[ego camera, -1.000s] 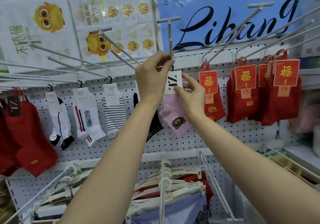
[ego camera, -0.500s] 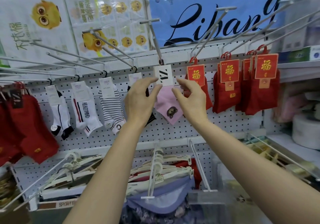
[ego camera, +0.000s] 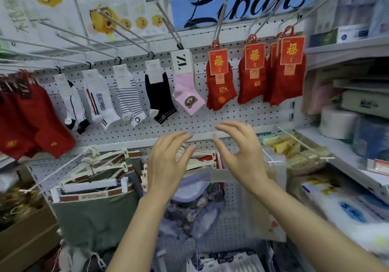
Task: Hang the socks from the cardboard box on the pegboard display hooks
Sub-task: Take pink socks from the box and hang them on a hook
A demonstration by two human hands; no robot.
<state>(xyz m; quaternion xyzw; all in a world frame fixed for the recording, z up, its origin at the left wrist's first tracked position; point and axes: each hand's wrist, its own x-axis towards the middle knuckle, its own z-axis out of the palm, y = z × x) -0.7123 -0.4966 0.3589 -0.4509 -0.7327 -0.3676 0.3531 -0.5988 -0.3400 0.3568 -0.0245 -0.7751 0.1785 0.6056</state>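
Note:
A pink sock with a bear face (ego camera: 187, 95) hangs by its white card from a long hook (ego camera: 168, 24) on the white pegboard (ego camera: 242, 116). To its left hang a black sock (ego camera: 160, 99), a striped sock (ego camera: 128, 101) and white socks (ego camera: 99, 101). Red socks with red cards (ego camera: 219, 84) hang to its right. My left hand (ego camera: 168, 162) and my right hand (ego camera: 240, 154) are both empty, fingers spread, well below the pink sock. A corner of the cardboard box (ego camera: 23, 236) shows at the lower left.
More red socks (ego camera: 31, 120) hang at the far left. Long bare hooks (ego camera: 88, 40) jut out toward me above the socks. Underwear on white hangers (ego camera: 94, 179) fills the rail below. Shelves at the right hold tissue rolls (ego camera: 336, 122) and packaged goods (ego camera: 347, 208).
Both hands let go of the pink sock's card and dropped away from it. The sock now hangs free on its hook. The view has tilted downward.

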